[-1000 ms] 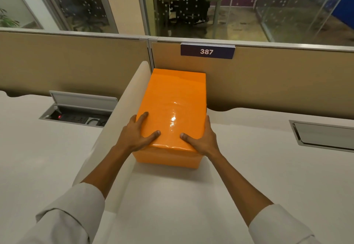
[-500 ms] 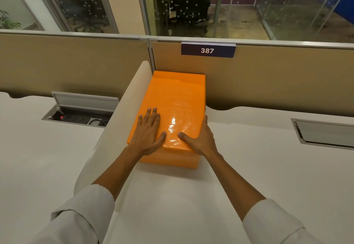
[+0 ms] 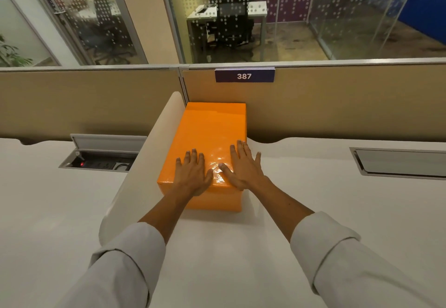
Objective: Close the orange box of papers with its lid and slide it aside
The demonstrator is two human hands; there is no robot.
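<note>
The orange box stands on the white desk with its glossy orange lid on top, so the papers inside are hidden. Its far end is close to the beige partition and its left side runs along the white curved divider. My left hand lies flat on the near part of the lid, fingers spread. My right hand lies flat beside it on the lid's near right part, fingers also spread, its outer fingers reaching over the right edge. Neither hand grips anything.
A white curved divider rises along the box's left side. The beige partition with a "387" plate closes off the back. An open cable hatch is sunk into the left desk, a closed hatch at right.
Both hands went from gripping the lid's near corners to lying flat on top of it, left first, then right. The box slid away toward the partition.
</note>
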